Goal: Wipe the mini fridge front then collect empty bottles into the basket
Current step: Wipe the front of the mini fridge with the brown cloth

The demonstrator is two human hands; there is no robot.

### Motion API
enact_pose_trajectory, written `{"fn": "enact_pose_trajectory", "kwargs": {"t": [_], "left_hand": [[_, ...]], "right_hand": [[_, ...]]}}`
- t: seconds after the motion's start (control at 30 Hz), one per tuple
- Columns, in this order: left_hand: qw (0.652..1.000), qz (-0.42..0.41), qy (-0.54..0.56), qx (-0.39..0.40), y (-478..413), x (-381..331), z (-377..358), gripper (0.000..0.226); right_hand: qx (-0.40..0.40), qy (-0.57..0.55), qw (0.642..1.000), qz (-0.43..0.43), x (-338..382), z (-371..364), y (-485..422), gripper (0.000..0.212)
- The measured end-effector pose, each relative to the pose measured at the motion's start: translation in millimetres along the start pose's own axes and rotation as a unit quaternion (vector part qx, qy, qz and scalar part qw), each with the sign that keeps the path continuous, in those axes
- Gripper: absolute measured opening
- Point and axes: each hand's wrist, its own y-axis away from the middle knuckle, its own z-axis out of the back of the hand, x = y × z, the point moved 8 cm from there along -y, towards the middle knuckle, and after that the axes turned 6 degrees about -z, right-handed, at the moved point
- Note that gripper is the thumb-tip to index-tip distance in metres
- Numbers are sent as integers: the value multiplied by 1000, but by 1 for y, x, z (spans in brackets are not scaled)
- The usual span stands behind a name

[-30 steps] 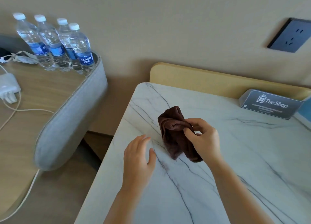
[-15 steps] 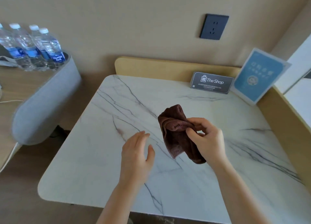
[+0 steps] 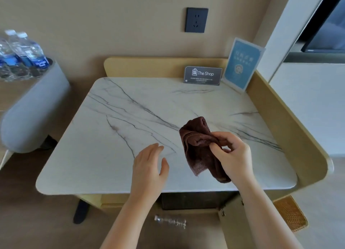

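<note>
My right hand (image 3: pixel 232 155) pinches a crumpled dark brown cloth (image 3: pixel 197 146) and holds it just above the white marble tabletop (image 3: pixel 130 121). To its left, my left hand (image 3: pixel 149 168) hovers over the marble with fingers apart and nothing in it. Under the tabletop's front edge shows the dark top of the mini fridge (image 3: pixel 196 199). An empty clear bottle (image 3: pixel 170 221) lies on its side on the floor in front of it. A woven wicker basket (image 3: pixel 291 214) sits on the floor at the lower right.
Several full water bottles (image 3: pixel 28 52) stand on a wooden desk with a grey padded edge (image 3: pixel 31 114) at the left. A dark "The Shop" sign (image 3: pixel 203 75) and a blue card (image 3: pixel 241 64) lean against the raised wooden rim (image 3: pixel 291 121). A wall socket (image 3: pixel 196 20) is above.
The view has swung right and pulled back, bringing the fridge top, floor bottle and basket into sight. Both hands keep much the same pose, the right still holding the cloth.
</note>
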Motion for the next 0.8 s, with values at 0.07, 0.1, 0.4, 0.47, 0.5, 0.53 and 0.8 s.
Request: {"fn": "enact_pose_trajectory", "kwargs": {"t": [0.07,0.1,0.4,0.47,0.5,0.53,0.8], "left_hand": [[1000,-4,8,6,11,1,3,29],[1000,-5,13,9,18,2,6,30],[1000,26,7,7,90,30,30,26],[999,35,1,15,104,31,29,26],[999,35,-4,15,109,30,28,25],[999,34,-10,14,114,28,28,24],[996,85,-10,33,155,21,-1,33]], "right_hand": [[-16,0,1000,3,1,3,18,28],[-25,0,1000,3,1,4,27,28],[-29,-36,998,-32,-17,-12,96,33],[-15,-35,998,-42,-24,-14,106,34],[-7,-32,998,-45,-28,-14,111,34],[-1,-28,999,-47,-31,-14,114,34],[32,-34,997,-63,-77,3,127,35]]}}
